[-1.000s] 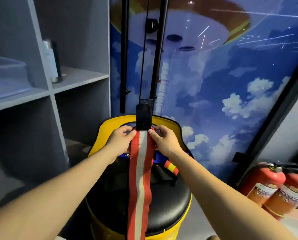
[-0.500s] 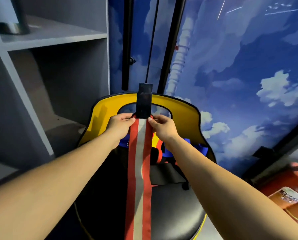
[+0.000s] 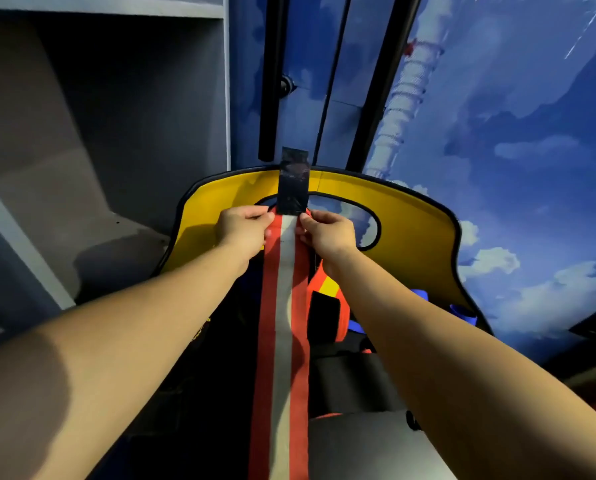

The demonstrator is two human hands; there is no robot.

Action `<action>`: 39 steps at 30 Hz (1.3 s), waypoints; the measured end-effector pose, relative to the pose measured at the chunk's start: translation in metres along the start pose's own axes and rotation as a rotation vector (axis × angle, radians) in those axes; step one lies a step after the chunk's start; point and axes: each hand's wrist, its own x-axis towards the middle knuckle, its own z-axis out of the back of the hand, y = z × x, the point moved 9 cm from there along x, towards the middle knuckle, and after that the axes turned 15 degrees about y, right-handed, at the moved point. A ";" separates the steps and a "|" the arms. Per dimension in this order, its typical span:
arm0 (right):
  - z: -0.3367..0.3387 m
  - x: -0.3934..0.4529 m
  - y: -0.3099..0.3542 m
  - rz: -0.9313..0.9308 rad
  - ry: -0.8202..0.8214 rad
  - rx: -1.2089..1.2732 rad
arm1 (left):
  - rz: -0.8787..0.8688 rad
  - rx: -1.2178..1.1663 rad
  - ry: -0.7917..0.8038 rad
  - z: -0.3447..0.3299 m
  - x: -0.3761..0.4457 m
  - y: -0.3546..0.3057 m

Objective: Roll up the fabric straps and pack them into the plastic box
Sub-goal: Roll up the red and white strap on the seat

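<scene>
Hands still pinch the strap top; view has tilted lower.

Red fabric strap with a pale centre stripe: its lower end runs off the bottom edge.
My fingertips: hidden behind its top edge.

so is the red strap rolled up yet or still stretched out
Stretched out: the red strap runs flat and straight toward the camera, left hand and right hand pinching its far end.
</scene>
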 end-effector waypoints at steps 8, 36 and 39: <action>-0.007 0.010 -0.031 -0.078 0.070 -0.073 | 0.087 0.004 0.113 -0.002 -0.002 0.026; -0.040 -0.316 -0.114 -0.159 0.225 -0.283 | 0.255 -0.168 0.179 0.022 -0.342 0.099; -0.038 -0.338 -0.140 -0.217 0.232 -0.306 | 0.347 -0.079 0.191 0.028 -0.359 0.133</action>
